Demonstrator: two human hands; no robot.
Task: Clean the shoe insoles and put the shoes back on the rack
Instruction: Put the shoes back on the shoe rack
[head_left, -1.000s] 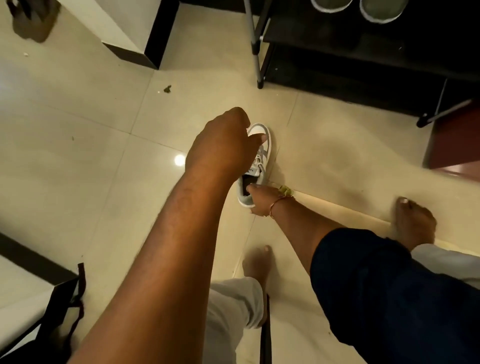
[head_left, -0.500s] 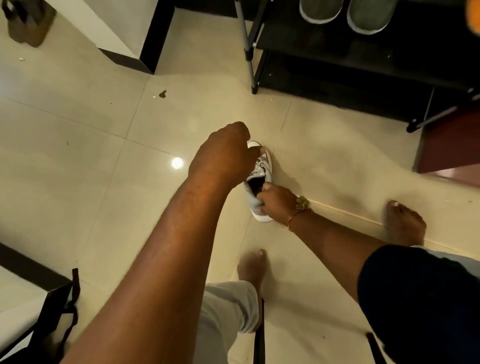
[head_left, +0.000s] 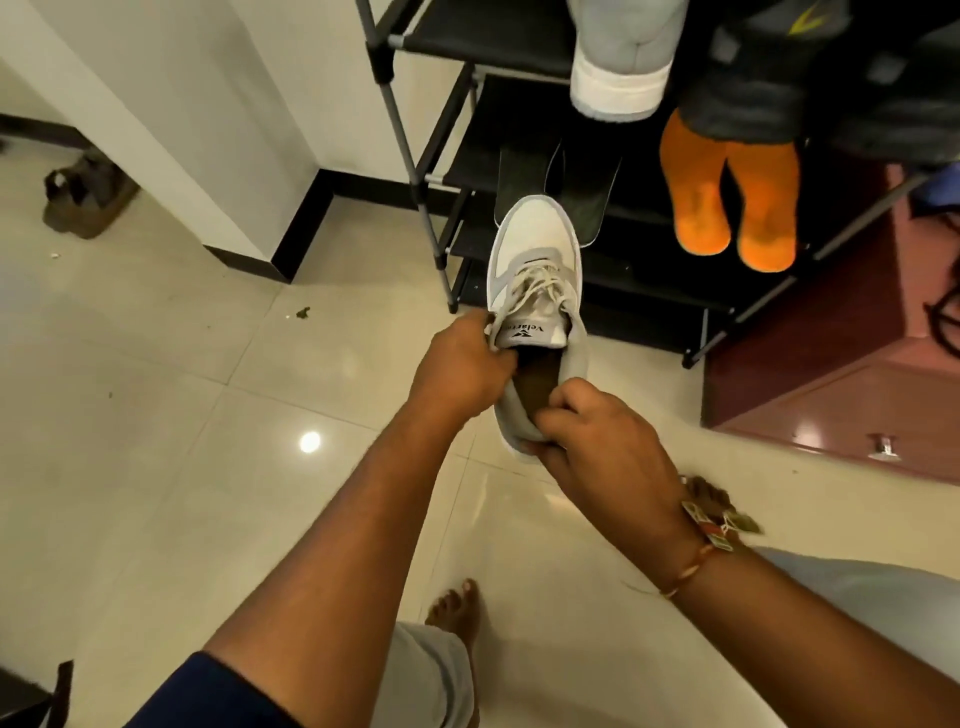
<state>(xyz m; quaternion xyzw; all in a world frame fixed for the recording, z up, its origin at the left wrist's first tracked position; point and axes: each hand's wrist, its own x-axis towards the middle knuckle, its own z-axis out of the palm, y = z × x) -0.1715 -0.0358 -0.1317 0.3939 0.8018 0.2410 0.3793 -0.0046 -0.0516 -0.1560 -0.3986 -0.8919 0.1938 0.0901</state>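
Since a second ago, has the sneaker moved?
Yes. The sneaker has come up off the floor and forward: it lay short of the rack, and now its toe overlaps it in view. Left hand and right hand grip it.

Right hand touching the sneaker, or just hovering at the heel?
Touching. The head view shows the right hand gripping the sneaker at the heel, fingers curled over the rim with no gap.

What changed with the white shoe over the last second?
The shoe came up off the floor and now points toe-first at the rack. Both hands kept their grip: the left hand at the opening, the right hand at the heel.
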